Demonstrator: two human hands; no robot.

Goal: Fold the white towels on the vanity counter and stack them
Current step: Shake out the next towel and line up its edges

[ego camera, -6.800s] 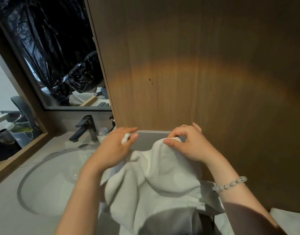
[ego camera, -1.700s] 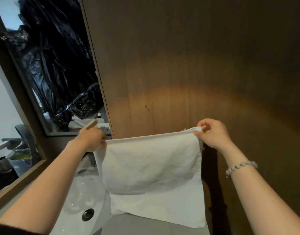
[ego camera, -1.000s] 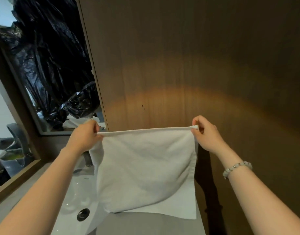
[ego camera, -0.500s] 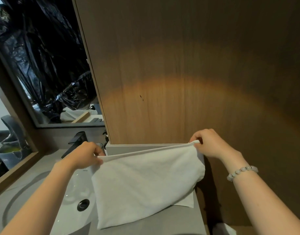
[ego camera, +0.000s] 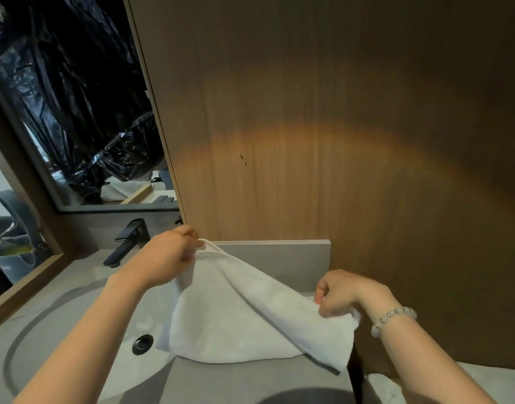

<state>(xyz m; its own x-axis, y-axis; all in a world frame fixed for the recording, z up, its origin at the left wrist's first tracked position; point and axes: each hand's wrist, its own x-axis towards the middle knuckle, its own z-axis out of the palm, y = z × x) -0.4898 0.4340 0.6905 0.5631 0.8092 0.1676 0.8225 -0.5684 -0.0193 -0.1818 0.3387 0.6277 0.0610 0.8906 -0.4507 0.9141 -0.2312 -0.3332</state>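
Note:
A white towel, doubled over, slopes down from upper left to lower right over the grey vanity counter. My left hand pinches its upper left corner, raised near the grey backsplash. My right hand grips the opposite corner, low near the counter's right edge. The towel's lower fold rests on the counter and overlaps the basin's rim. More white cloth lies at the bottom right, past the counter's edge.
A white sink basin with a dark drain lies on the left, and a black faucet stands behind it. A wooden panel rises straight behind the counter. A mirror hangs on the left.
The towel was held up stretched by both top corners. It has come down onto the counter, and my right hand has dropped lower and nearer than my left hand.

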